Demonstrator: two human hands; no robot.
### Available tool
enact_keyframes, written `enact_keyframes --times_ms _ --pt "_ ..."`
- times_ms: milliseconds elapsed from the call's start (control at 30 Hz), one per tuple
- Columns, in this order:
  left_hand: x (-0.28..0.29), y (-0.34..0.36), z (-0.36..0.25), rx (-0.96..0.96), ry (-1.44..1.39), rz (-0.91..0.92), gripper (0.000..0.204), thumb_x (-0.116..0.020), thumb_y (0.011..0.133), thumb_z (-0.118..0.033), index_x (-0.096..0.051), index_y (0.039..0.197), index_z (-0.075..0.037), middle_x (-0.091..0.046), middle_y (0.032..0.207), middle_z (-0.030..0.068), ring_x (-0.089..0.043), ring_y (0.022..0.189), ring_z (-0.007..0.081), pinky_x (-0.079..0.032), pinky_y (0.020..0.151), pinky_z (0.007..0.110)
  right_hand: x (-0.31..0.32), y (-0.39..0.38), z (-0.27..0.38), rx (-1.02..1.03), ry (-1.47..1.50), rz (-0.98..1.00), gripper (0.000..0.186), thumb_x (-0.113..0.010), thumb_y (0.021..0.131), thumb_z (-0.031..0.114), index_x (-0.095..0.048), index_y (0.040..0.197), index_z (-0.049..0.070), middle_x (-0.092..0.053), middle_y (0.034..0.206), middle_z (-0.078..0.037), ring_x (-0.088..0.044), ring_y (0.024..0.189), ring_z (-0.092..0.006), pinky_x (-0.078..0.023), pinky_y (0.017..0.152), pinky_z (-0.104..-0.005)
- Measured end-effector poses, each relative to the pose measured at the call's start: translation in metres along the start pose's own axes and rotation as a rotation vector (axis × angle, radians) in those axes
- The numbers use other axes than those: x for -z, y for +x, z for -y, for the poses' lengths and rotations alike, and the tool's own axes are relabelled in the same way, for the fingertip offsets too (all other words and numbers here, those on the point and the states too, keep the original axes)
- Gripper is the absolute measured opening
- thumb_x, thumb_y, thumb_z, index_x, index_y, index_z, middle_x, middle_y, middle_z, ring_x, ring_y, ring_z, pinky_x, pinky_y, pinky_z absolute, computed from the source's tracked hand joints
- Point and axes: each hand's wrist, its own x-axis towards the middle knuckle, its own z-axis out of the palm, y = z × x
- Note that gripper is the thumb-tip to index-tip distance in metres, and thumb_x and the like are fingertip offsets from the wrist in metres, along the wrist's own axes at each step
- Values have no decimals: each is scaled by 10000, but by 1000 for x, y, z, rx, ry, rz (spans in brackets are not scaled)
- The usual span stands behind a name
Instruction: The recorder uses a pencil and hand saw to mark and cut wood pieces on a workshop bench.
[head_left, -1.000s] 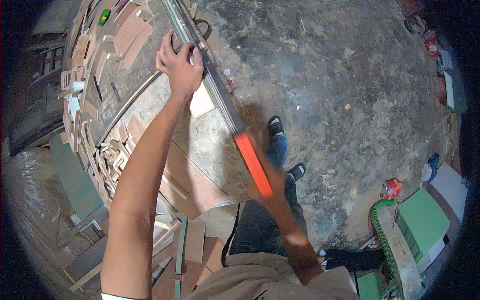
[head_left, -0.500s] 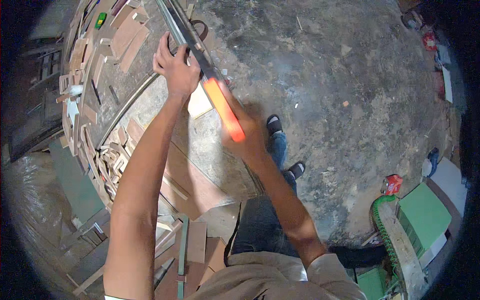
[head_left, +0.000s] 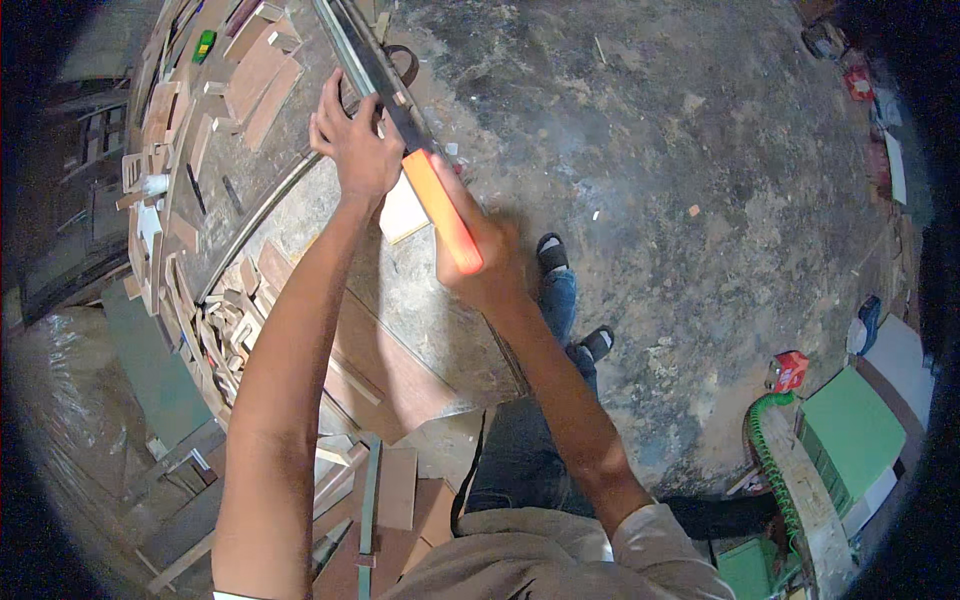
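Long, straight, pale-and-dark strips slanted across the upper left of the view, leading down to a bright orange, bar-shaped handle. Right hand was wrapped around that handle; left hand met the strips with bent, parted fingers, though whether they pinched anything could not be told.

The worn grey floor in here is blotched and dotted with small pale scraps, a flat green panel sitting by its near right edge, crinkled clear plastic sheeting gleaming dully off to the left, and bright light pooling between them.
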Motion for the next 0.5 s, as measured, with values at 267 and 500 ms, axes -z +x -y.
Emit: enact_keyframes --times_ms 267,500 --pt "6 -3 13 14 14 -7 279 -617 936 -284 -734 1117 -107 -291 1624 144 -180 1540 332 -44 1217 569 99 -167 51 -592 118 380 766 -696 811 23 -467 1538 88 -579 1425 -233 -674 1076 -423 -529 971 -479" --pt "1 -1 2 -2 2 -8 269 -621 937 -257 -731 1126 -102 -295 1621 148 -196 1525 351 -59 1211 583 15 -38 5 -199 130 93 705 -606 824 12 -504 1516 98 -689 1266 -199 -689 705 -302 -538 620 -380"
